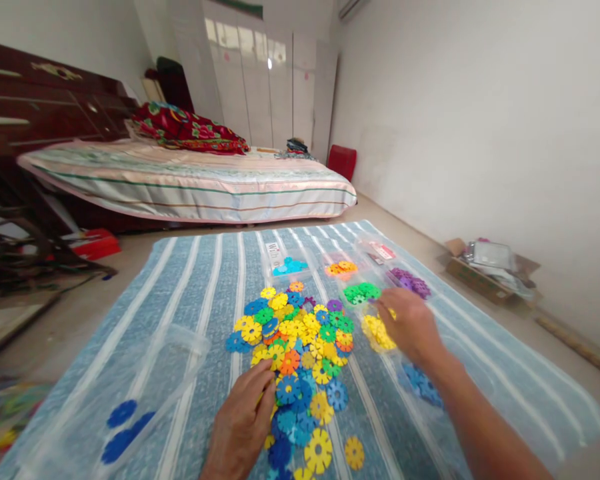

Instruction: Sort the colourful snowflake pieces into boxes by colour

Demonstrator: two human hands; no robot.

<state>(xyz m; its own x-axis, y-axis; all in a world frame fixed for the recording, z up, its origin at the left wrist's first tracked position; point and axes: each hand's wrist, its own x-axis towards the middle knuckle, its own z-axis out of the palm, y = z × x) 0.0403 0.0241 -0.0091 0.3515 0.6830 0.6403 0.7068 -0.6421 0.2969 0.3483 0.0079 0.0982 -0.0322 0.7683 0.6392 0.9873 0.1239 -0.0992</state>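
Note:
A heap of coloured plastic snowflake discs [300,340] lies in the middle of a blue striped mat [200,280]. My left hand [243,420] rests on the near edge of the heap, fingers curled down onto the discs. My right hand [410,323] reaches over a small pile of yellow discs [376,332], fingers bent at it; whether it holds a disc is hidden. Sorted piles lie beyond: light blue discs [289,267], orange discs [341,268], green discs [361,292] and purple discs [411,283].
A clear plastic container [145,393] with dark blue discs lies at the near left. More dark blue discs [421,387] sit under my right forearm. A bed [190,180] stands behind the mat, a cardboard box [485,270] by the right wall.

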